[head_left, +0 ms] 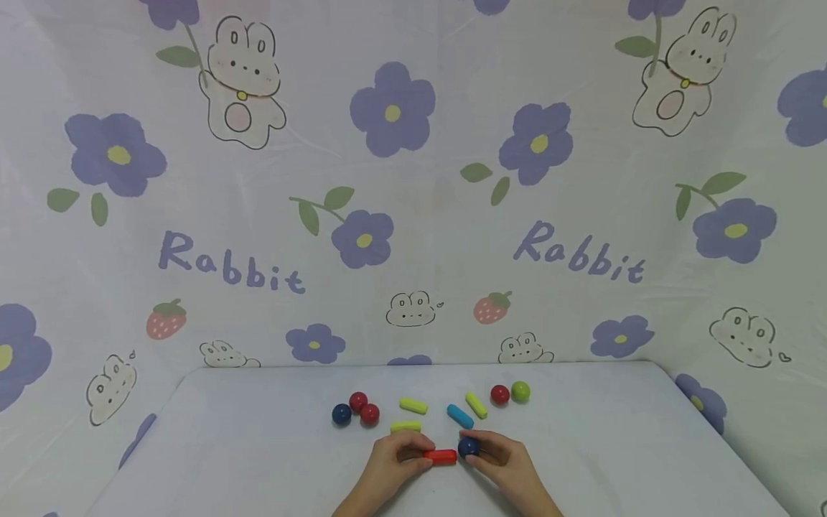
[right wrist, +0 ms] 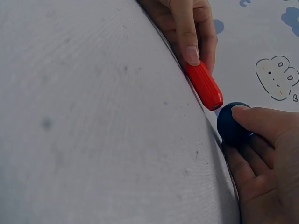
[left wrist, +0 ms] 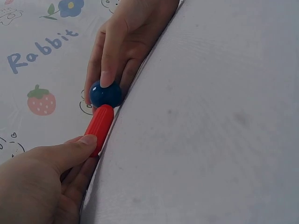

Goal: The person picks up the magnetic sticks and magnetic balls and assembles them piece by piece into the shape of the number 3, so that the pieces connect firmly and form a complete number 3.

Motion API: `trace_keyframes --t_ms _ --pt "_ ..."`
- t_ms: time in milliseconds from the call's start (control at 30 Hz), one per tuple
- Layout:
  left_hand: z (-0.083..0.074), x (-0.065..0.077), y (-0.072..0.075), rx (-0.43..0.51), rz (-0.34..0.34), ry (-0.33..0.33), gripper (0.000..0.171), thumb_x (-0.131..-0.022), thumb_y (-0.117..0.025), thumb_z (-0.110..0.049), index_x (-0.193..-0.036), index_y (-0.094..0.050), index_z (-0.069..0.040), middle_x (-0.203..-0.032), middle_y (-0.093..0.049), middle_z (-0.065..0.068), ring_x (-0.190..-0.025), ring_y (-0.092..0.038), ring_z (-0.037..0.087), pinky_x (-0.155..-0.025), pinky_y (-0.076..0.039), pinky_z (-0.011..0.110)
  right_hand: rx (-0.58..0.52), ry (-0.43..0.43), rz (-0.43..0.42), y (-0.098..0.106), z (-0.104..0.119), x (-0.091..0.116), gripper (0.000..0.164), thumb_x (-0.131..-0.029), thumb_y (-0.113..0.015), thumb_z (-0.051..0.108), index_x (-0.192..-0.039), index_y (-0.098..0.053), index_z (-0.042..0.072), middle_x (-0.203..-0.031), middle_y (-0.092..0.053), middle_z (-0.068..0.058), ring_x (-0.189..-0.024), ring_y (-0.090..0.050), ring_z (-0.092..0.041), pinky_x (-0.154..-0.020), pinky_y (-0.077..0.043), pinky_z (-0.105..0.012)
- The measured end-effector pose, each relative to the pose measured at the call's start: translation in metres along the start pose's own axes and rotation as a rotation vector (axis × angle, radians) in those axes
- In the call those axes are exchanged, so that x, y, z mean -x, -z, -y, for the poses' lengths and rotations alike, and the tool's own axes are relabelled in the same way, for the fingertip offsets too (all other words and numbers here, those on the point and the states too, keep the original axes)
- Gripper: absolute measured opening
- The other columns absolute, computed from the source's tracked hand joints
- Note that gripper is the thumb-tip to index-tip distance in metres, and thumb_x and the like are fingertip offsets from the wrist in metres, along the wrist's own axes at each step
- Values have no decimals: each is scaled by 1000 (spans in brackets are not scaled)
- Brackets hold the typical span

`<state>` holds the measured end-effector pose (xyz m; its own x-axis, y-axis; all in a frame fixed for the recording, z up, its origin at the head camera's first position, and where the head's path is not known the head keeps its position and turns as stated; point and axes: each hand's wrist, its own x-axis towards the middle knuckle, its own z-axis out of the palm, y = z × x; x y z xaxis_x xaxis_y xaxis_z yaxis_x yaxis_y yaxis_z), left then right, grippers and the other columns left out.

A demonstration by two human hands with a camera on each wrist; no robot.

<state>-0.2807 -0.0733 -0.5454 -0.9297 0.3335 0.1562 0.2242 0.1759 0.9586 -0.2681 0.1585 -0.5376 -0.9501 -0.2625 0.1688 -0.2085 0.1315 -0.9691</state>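
Note:
My left hand (head_left: 395,465) pinches a short red ribbed rod (head_left: 443,457) between thumb and fingers near the table's front. The rod's free end points at a dark blue ball (head_left: 468,447), held by the thumb and fingertips of my right hand (head_left: 507,463). In the right wrist view a narrow gap seems to lie between the red rod (right wrist: 204,87) and the blue ball (right wrist: 231,125). The left wrist view shows the rod (left wrist: 100,126) overlapping the ball's edge (left wrist: 103,95), so contact is hard to tell. A yellow rod (head_left: 405,426) lies just beyond my left hand.
Behind the hands lie another yellow rod (head_left: 413,406), a light blue rod (head_left: 460,416) and a third yellow rod (head_left: 476,404). Left of them sit a blue ball (head_left: 342,414) and two red balls (head_left: 370,414). A red ball (head_left: 500,394) and a green ball (head_left: 520,391) sit right.

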Motion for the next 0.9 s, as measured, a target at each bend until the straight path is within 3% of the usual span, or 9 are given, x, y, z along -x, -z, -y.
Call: trace_keyframes --t_ms 267,500,900 --pt "1 -1 0 -3 -1 1 20 -75 -70 -8 -95 -67 -13 -94 -62 -4 -89 -59 12 -78 -47 22 -22 -7 40 1 1 1 40 -79 -67 9 -118 -57 7 -118 -56 -8 -110 -50 -20 -86 -42 -26" --pt "1 0 -1 -8 -3 13 20 -75 -70 -8 -95 -67 -13 -93 -63 -4 -88 -59 12 -77 -47 22 -59 -15 86 0 21 5 41 -80 -66 3 -118 -54 -1 -119 -53 -16 -111 -49 -25 -86 -42 -29" --pt "-1 0 -1 -4 -2 18 21 -75 -69 -6 -95 -67 -12 -93 -62 -3 -88 -59 13 -77 -47 22 32 -30 63 -1 28 6 36 -84 -64 13 -118 -56 3 -117 -56 -11 -111 -49 -24 -85 -43 -24"
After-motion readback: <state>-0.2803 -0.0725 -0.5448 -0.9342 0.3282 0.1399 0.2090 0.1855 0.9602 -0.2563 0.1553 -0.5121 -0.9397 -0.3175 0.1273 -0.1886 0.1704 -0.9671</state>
